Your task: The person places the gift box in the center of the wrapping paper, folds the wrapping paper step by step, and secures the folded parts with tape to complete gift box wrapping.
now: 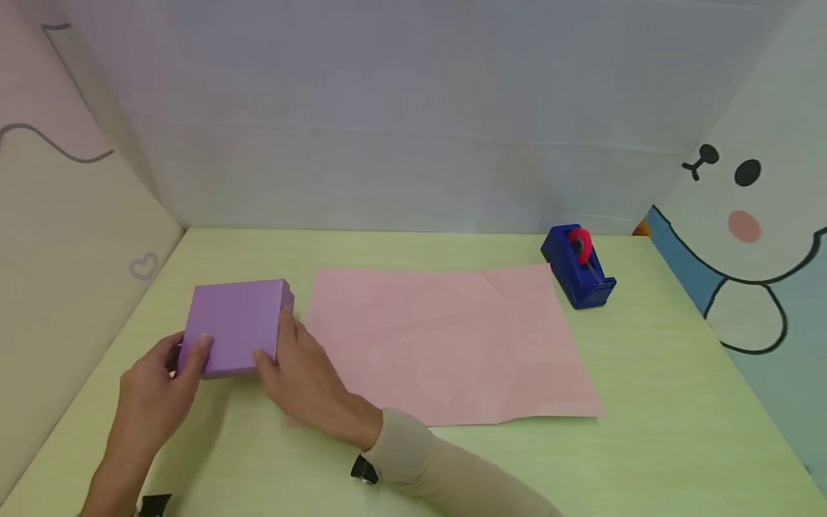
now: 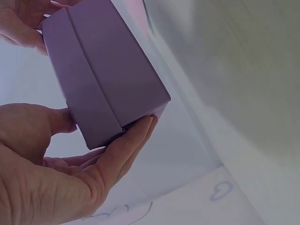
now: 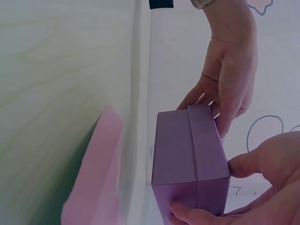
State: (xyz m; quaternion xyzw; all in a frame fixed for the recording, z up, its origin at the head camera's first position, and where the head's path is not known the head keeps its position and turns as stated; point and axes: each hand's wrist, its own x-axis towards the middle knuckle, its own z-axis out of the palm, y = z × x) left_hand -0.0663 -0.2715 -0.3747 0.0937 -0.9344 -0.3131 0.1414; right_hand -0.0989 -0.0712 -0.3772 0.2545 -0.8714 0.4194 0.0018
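Both hands hold a purple lidded box (image 1: 235,323) above the left part of the table. My left hand (image 1: 158,388) grips its left side, thumb on the top face. My right hand (image 1: 310,380) holds the opposite side, its thumb at the near right corner and fingers along the right wall. A seam between lid and base runs round the box (image 2: 89,70) in the left wrist view. In the right wrist view the box (image 3: 187,150) shows its near side, with hands at both ends. A sheet of pink paper (image 1: 452,345) lies flat just right of the box.
A blue tape dispenser (image 1: 578,269) with a red-cored roll stands at the back right, beside the paper's far corner. The pale table (image 1: 678,402) is bounded by a whitish back wall (image 1: 413,172) and side panels with cartoon drawings.
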